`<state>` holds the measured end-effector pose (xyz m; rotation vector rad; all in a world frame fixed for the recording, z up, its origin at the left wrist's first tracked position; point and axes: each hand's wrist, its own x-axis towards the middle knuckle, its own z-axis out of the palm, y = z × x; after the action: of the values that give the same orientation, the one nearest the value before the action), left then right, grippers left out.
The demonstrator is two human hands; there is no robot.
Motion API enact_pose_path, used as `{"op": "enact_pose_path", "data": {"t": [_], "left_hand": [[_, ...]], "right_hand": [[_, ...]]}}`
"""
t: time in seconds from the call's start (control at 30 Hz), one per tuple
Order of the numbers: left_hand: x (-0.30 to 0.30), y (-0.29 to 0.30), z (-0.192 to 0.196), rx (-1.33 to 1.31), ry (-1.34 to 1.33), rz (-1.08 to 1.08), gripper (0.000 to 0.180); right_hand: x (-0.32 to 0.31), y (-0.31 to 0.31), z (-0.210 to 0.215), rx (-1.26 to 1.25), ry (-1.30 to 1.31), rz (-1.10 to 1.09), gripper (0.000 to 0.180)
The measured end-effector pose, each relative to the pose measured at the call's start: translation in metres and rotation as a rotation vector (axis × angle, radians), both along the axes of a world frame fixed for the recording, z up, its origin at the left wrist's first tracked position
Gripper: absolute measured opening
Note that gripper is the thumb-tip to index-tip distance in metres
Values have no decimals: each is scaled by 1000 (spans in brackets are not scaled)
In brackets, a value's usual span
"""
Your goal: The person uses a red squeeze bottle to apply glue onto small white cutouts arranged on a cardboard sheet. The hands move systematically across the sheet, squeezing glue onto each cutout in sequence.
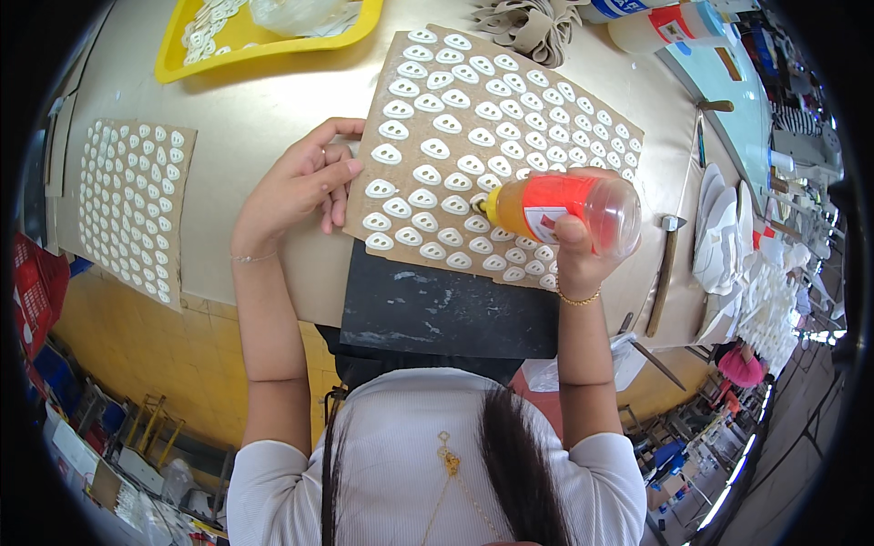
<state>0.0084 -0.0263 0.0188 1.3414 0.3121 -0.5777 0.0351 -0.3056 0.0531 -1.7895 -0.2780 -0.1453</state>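
Observation:
My right hand (583, 246) is wrapped round a clear squeeze bottle (555, 207) with a red label, a yellow cap and amber liquid. Tilted on its side, the bottle points its dark nozzle left, at a small white piece in the lower middle of a brown cardboard sheet (401, 150). Rows of these rounded, snout-shaped pieces (435, 147), each with two small holes, cover the sheet. At its left edge, my left hand (314, 173) grips the cardboard, thumb and index finger against the border. Under the near edge lies a black board (437, 305).
Another cardboard sheet (187, 196) of white pieces lies left. A yellow tray (273, 56) with loose pieces and a plastic bag stands at the far left. To the right are a hammer (667, 264) and white cut pieces (719, 232); beige scraps (533, 27) lie at the back.

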Motion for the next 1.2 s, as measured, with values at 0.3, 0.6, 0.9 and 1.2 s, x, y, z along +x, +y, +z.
{"op": "enact_pose_path", "data": {"t": [0.3,0.6,0.9,1.2], "left_hand": [[0,0,-1,10,-13,-5,35],[-1,0,-3,11,-6,8,34],[-1,1,-3,25,-10,-8,34],[0,0,-1,23,-20,-7,34]], "right_hand": [[-3,2,9,-246,45,97,50],[2,-9,1,-147,-91,-25,44],[-11,-22,-1,-146,-64,-5,42],[-26,-8,-14,68,-17,14,49]]}}
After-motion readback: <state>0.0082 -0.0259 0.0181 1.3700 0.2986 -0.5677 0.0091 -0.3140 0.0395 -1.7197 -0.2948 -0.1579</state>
